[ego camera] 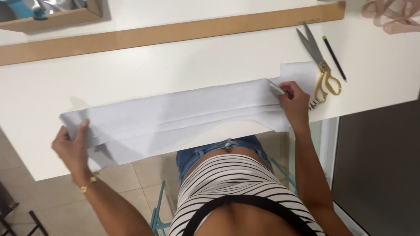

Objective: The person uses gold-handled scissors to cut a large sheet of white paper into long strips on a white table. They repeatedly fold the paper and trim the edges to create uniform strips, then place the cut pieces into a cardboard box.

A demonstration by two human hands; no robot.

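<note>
A long piece of white fabric (pixel 175 116), folded lengthwise, lies along the near edge of the white table (pixel 131 74). My left hand (pixel 73 146) grips its left end, thumb on top. Over at the fabric's right end my right hand (pixel 294 102) pinches the folded layers and holds a small silvery object (pixel 275 88) against them. What that object is I cannot tell.
Gold-handled scissors (pixel 318 61) and a dark pencil with a green tip (pixel 334 57) lie on the table to the right. A long cardboard strip (pixel 175 30) runs across the back, a cardboard box (pixel 52 15) sits far left, and beige ribbon (pixel 393 17) far right.
</note>
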